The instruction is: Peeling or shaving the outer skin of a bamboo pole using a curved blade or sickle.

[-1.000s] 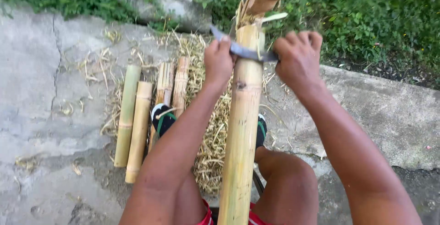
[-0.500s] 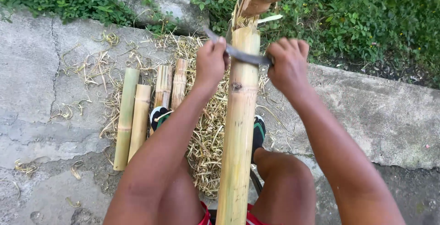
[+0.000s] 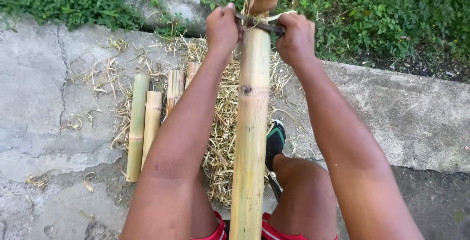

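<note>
Cracked concrete (image 3: 49, 88) edged by green weeds lies under a long bamboo pole (image 3: 252, 122) that runs up between the person's knees. Across its far end sits a dark blade (image 3: 259, 24), with the left hand (image 3: 221, 27) and right hand (image 3: 296, 39) each clenched on one end of it. Cut bamboo pieces (image 3: 144, 122) and dry shavings (image 3: 220, 137) lie just left.

Soft outdoor daylight, even exposure, no glare.
Shadows weak and diffuse under the bamboo pole (image 3: 250, 122) and arms; concrete (image 3: 54, 98) evenly lit, plants (image 3: 391, 20) darker. Mostly sharp, slight motion softness at both hands, mild wide-angle stretch at edges.
</note>
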